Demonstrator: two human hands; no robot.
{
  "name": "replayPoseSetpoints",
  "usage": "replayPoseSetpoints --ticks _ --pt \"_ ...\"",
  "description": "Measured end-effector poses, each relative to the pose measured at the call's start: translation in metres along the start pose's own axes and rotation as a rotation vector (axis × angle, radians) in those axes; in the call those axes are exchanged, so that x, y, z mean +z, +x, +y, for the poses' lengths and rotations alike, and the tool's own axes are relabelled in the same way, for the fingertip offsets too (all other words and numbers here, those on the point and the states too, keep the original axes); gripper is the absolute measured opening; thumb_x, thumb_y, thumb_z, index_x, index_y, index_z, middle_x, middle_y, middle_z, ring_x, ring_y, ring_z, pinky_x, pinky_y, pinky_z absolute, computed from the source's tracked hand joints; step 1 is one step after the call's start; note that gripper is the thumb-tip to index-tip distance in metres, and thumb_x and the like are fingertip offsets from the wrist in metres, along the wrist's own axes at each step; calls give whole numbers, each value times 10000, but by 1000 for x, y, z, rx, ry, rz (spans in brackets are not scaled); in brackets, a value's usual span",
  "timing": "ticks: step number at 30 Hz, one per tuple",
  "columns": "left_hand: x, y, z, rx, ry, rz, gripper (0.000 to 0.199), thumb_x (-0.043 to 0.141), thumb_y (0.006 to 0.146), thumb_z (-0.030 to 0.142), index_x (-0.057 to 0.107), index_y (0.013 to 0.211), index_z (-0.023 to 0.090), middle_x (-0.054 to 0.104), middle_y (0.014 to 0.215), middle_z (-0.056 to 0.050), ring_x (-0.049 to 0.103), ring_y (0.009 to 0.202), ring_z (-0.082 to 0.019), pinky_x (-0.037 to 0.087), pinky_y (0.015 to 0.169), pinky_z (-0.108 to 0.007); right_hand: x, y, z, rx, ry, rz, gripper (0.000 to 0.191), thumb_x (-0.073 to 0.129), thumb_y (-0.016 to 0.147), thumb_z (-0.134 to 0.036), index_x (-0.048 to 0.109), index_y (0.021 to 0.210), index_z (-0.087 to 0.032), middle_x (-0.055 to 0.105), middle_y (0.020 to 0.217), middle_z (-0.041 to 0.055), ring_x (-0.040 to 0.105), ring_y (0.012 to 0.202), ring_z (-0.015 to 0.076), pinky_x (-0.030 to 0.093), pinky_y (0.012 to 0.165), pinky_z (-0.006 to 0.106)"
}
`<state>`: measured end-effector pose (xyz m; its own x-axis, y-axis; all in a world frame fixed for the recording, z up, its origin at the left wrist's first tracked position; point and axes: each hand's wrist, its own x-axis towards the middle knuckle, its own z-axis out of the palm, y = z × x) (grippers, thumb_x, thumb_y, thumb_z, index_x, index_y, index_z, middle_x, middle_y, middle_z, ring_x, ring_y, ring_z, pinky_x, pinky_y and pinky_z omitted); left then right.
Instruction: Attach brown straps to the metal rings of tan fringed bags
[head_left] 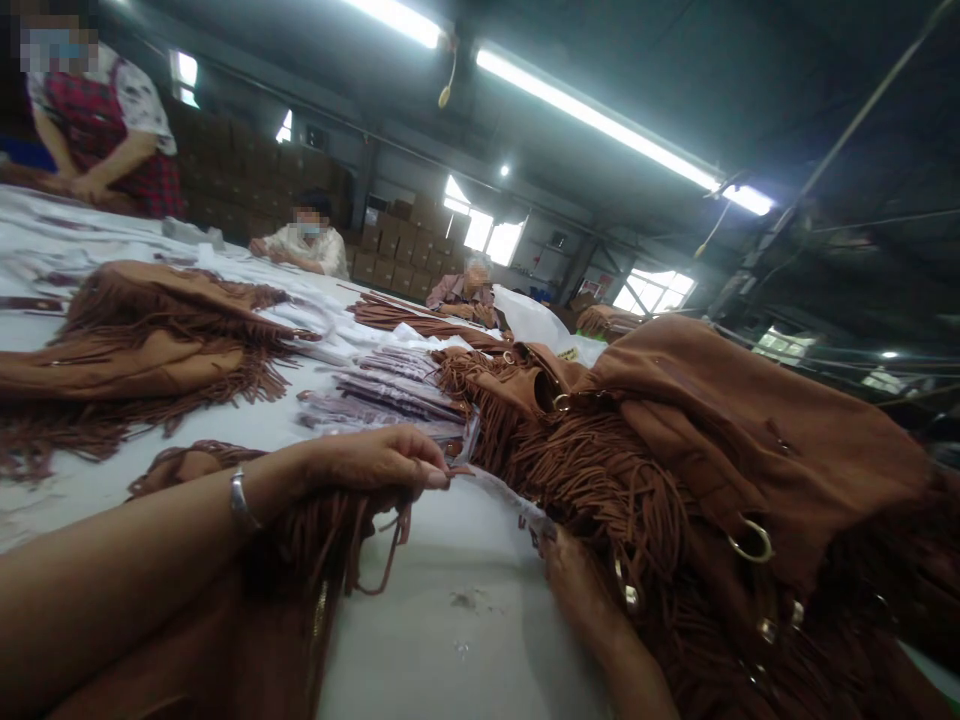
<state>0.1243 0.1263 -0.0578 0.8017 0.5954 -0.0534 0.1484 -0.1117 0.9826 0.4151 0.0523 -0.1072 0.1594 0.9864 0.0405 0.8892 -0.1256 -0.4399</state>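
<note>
My left hand [379, 458], a silver bracelet at its wrist, pinches the brown end of a narrow strap [501, 488] between thumb and fingers. The strap's middle looks whitish, as if wrapped in clear plastic. Its other end runs into my right hand [574, 570], whose fingers are closed on it and partly hidden. Under my left forearm lies a brown fringed bag [277, 580], its tassels hanging over the white table [442, 640]. Beside my right hand rises a heap of brown fringed bags [720, 420] with gold rings. Beyond my hands is a stack of plastic-wrapped straps [390, 385].
More fringed bags [142, 340] lie on the table at the left. Long brown strips [420, 315] and a white plastic bag [536, 318] are farther back. Several people sit or stand along the table's far side, with stacked cartons [397, 245] behind them.
</note>
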Motion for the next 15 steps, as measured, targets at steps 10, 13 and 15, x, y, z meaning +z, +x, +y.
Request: replayPoseSetpoints --ticks 10,13,15 --pt "-47 45 -1 120 677 236 342 457 833 422 550 662 140 487 566 10 390 486 -77 276 466 -185 -5 -16 -5 69 873 -378 339 575 726 -491 526 800 -163 613 703 10 518 419 84 324 308 162" --pt "-49 70 -20 65 742 209 362 396 850 436 568 709 151 522 591 5 426 497 -95 299 481 -196 1 -15 -6 164 1115 -421 380 613 712 -503 545 861 -160 561 580 -44 360 298 33 211 264 140" --pt "-47 84 -31 18 835 178 369 349 862 410 596 763 154 561 630 -8 472 525 -114 334 508 -204 5 -14 -5 217 1188 -417 372 582 738 -512 537 870 -167 505 518 -74 310 282 30 203 268 138"
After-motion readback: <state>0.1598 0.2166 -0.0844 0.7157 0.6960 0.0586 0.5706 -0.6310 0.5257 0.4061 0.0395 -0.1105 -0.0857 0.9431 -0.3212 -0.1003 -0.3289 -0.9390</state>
